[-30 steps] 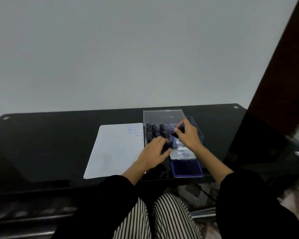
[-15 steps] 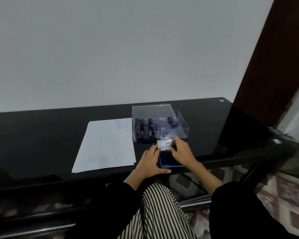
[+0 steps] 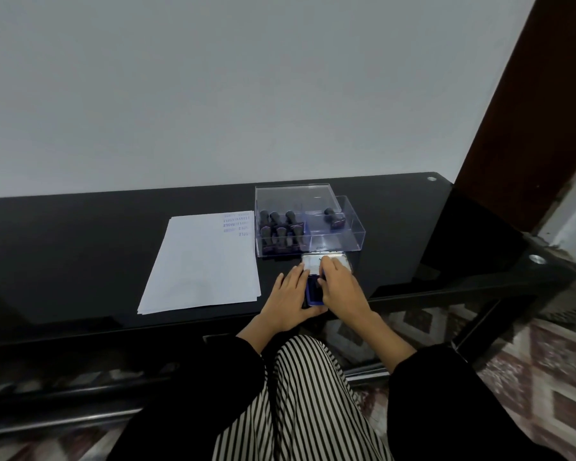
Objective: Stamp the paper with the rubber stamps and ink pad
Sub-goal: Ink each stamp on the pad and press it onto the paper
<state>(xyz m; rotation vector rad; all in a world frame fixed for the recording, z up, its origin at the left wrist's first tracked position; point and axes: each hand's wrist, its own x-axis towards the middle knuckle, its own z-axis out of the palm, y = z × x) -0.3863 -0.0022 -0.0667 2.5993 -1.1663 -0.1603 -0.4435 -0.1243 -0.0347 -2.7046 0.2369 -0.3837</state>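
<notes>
A white paper sheet (image 3: 203,261) lies on the black table (image 3: 80,254), with a few blue stamp prints at its far right corner. To its right stands a clear plastic box (image 3: 353,241). Several dark rubber stamps (image 3: 280,227) fill its left compartment, and one stamp (image 3: 334,218) lies in the right one. In front of the box is the blue ink pad (image 3: 314,292), its white lid (image 3: 338,261) folded back. My left hand (image 3: 290,297) grips the pad's left side and front. My right hand (image 3: 343,287) covers its right side, fingertips on the lid.
The table's front edge runs just below my hands, with my striped trouser leg (image 3: 306,394) beneath it. A plain wall rises behind the table. A dark wooden door frame (image 3: 529,111) stands at the right, above a patterned floor (image 3: 562,377).
My right hand has left a stamp in the box's right compartment and come down onto the ink pad. My left hand has moved from the box to the pad.
</notes>
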